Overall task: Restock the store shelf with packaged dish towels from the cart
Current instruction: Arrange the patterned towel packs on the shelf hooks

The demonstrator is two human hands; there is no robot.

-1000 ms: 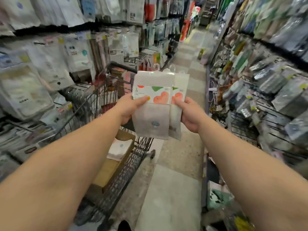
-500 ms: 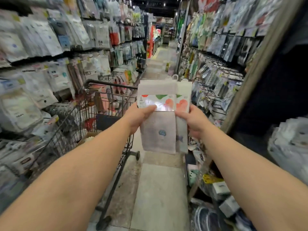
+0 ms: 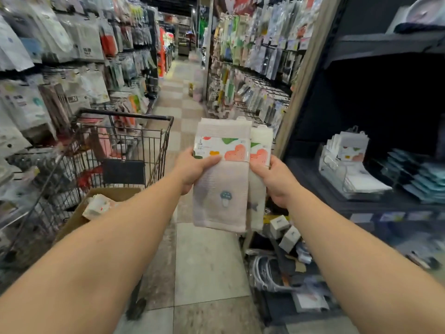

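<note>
Left hand (image 3: 192, 168) and right hand (image 3: 273, 179) pinching two flat rectangular waffle-weave dish towel packs (image 3: 220, 189) between them, paper-banded, wire cart (image 3: 134, 150) lying left of the hands, dark shelf (image 3: 361, 203) to the right.

Cloth towels (image 3: 220, 189), seemingly glossy paper bands.

Retail shop aisle, hanging packaged goods (image 3: 79, 44) both sides, wire shopping cart (image 3: 125, 150), stocked shelf (image 3: 361, 203)

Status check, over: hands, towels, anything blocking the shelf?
Left hand and right hand both gripping the dish towel packs. Packs mid-aisle, not yet shelved. Shelf at right, nothing seen in the way.
</note>
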